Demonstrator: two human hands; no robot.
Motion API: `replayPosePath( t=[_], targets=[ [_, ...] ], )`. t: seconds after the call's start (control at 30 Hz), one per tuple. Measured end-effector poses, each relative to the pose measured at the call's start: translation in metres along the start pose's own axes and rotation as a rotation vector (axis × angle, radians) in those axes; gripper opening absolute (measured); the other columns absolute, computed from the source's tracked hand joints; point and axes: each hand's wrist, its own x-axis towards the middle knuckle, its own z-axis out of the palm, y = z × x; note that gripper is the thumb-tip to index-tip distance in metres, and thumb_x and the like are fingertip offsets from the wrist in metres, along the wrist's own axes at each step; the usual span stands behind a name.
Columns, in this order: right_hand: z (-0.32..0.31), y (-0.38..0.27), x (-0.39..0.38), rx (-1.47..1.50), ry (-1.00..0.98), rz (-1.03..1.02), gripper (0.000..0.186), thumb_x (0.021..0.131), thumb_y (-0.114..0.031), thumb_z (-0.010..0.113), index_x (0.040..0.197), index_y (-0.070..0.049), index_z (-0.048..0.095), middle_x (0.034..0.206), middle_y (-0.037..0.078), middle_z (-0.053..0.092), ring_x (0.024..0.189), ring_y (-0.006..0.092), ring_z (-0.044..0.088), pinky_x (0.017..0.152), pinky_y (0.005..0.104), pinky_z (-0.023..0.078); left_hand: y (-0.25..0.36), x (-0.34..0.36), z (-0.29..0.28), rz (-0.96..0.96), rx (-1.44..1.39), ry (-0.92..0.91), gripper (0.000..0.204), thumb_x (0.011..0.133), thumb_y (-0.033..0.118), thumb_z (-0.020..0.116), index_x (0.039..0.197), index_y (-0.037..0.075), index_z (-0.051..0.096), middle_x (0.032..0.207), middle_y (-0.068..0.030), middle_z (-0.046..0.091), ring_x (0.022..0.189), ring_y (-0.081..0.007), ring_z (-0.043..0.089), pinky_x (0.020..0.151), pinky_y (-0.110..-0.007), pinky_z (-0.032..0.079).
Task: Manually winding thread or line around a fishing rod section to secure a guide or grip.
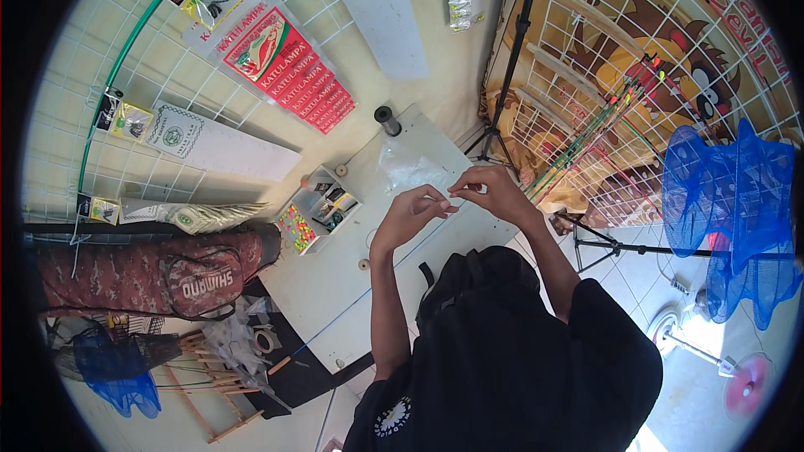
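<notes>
The fingers of the left hand are curled, and those of the right hand are bent inward, so that both sets of tips are brought close to each other over the counter. Whether anything fine is pinched between them cannot be told. A thin blue rod with an orange-brown handle is seen running from the near left toward the hands; its far end is lost close to the fingertips, and contact cannot be made out.

Just beyond the hands, a clear plastic bag is spread on the counter, with a dark roll placed beyond it. To the left, a compartmented box is filled partly with bright beads, and a small spool is set nearer.

Writing is carried mostly by the goods around. On the far left, a red printed sheet is covered in repeated pale lettering, and a yellow-and-black packet is hung. Large pale letters are borne by a camouflage bag on the left. A white flower emblem ringed with lettering is printed on the black shirt. On the far right, red letters are painted on a mural.
</notes>
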Motion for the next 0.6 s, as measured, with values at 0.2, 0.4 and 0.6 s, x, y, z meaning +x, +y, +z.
replayPosePath(
  t=[0.2, 0.4, 0.6],
  targets=[
    [0.001, 0.003, 0.000, -0.002, 0.004, 0.000, 0.012, 0.080, -0.009, 0.074, 0.091, -0.005, 0.073, 0.076, 0.005, 0.067, 0.063, 0.0149, 0.054, 0.060, 0.0286, 0.045, -0.011, 0.001, 0.003, 0.012, -0.062, 0.039, 0.023, 0.098, 0.017, 0.055, 0.104, -0.002, 0.065, 0.090, -0.0092, 0.070, 0.091, -0.0178, 0.067, 0.092, -0.034, 0.047],
    [0.002, 0.003, -0.001, 0.009, 0.008, 0.011, 0.011, 0.081, -0.008, 0.073, 0.091, -0.006, 0.074, 0.076, 0.005, 0.066, 0.063, 0.0145, 0.055, 0.060, 0.0286, 0.045, -0.014, 0.001, 0.005, -0.014, 0.064, 0.095, 0.026, 0.099, 0.022, 0.053, 0.103, -0.001, 0.064, 0.081, -0.0102, 0.070, 0.083, -0.0147, 0.062, 0.092, -0.034, 0.045],
    [0.003, 0.004, -0.001, 0.001, 0.019, 0.004, 0.012, 0.080, -0.009, 0.073, 0.091, -0.005, 0.074, 0.076, 0.005, 0.066, 0.063, 0.0147, 0.055, 0.060, 0.0287, 0.045, -0.016, -0.001, 0.012, -0.010, -0.200, 0.092, 0.025, 0.099, 0.024, 0.053, 0.097, 0.001, 0.062, 0.093, -0.0150, 0.071, 0.089, -0.0153, 0.060, 0.089, -0.032, 0.042]
  ],
)
